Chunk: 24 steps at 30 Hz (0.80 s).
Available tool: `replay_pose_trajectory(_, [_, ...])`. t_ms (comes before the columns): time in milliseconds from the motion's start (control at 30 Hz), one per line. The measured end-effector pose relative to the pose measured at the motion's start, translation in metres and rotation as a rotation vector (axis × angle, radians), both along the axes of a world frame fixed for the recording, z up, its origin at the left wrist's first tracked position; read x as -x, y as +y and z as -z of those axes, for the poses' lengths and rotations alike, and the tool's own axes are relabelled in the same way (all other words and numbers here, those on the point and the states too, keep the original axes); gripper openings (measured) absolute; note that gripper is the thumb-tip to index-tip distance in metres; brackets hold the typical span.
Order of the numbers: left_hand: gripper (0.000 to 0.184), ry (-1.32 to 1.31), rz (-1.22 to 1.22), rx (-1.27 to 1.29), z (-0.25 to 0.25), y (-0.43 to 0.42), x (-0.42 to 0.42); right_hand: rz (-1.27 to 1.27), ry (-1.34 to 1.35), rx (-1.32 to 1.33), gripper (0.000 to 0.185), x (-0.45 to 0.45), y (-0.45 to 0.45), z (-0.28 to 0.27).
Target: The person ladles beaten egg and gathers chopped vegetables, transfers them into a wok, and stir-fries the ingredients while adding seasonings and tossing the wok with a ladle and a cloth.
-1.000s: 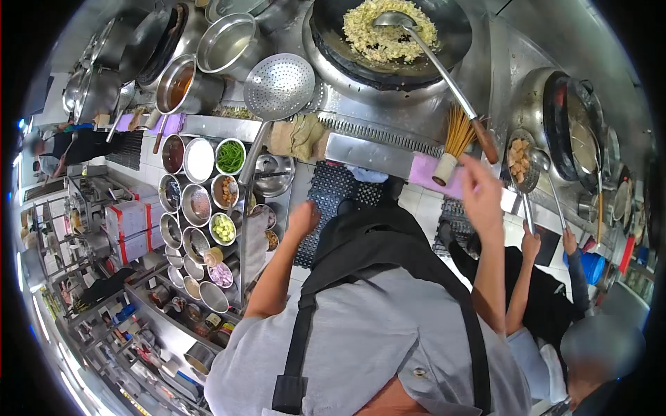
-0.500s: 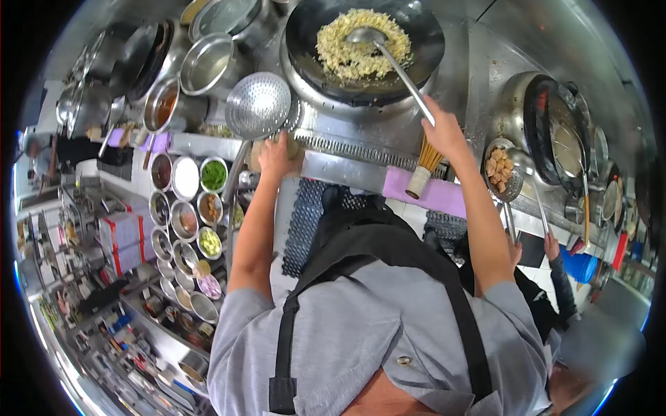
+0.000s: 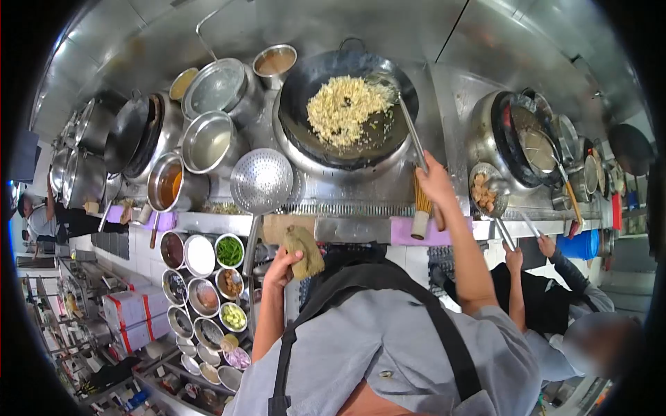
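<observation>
left hand (image 3: 279,269) holds a rag (image 3: 304,254), right hand (image 3: 438,183) holds the ladle (image 3: 411,128); stir gently so no food (image 3: 343,107) spills from the pan (image 3: 297,114).

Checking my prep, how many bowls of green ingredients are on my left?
2: bright greens at the cluster's top right, pale greens lower down. Others may be hidden.

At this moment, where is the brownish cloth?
In the head view, the brownish cloth is held in the left hand, to the right of the bowl of chopped greens.
</observation>
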State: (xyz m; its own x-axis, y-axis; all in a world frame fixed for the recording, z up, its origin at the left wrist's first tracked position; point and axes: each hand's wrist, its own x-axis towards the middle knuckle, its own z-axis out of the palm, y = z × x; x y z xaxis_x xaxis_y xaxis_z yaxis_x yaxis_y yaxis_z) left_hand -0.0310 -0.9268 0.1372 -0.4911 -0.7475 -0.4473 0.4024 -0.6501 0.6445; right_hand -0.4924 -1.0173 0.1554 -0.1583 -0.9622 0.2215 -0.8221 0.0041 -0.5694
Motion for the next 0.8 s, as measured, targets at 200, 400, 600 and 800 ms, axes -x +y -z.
replay_pose_trajectory(200, [0.07, 0.305, -0.088, -0.154, 0.033, -0.009, -0.003, 0.067, -0.837, -0.456, 0.063, -0.071, -0.039, -0.038])
replay_pose_trajectory(400, [0.065, 0.326, -0.176, -0.253, 0.014, -0.047, 0.018, 0.13, -0.414, -0.276, 0.064, -0.064, -0.096, -0.03])
replay_pose_trajectory(600, [0.058, 0.196, -0.047, -0.234, 0.014, -0.148, 0.081, -0.213, -0.199, -0.243, 0.068, -0.078, -0.047, -0.011])
replay_pose_trajectory(800, [0.058, 0.009, 0.081, -0.338, 0.009, -0.209, 0.143, 0.011, 0.133, -0.268, 0.071, -0.049, 0.045, -0.042])
